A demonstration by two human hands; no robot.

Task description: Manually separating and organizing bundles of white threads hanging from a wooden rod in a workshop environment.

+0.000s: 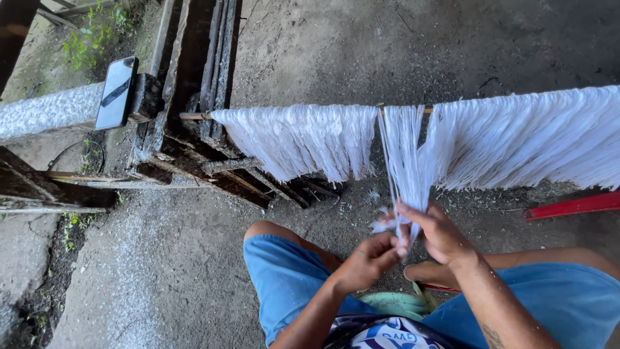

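- head view: the left hand [367, 260] is closed in a narrow pinch, its fingertips [391, 244] pressing on the lower end of a thin bundle of white strands [402, 155].
- the right hand [438, 234] grips the same bundle from the other side, fingers curled around the strands; the two hands are touching or almost touching each other there.
- this bundle hangs down from a thin wooden rod [194, 116] that runs horizontally across the picture, and it is pulled a little toward the person, apart from the rest.
- on the rod, left of the bundle, hangs a wide curtain of white fibres [297, 139]; right of it hangs a longer curtain of fibres [536, 136].
- a few loose white ends stick out just beside the hands.
- the person sits with bare knees and wears blue shorts [284, 278].
- a dark phone [115, 92] leans upright on a stone ledge [45, 113] at the left, near the rod's end.
- old dark wooden beams [187, 97] stand behind the rod's left end.
- a red bar [571, 206] lies on the concrete floor [161, 271] at the right.
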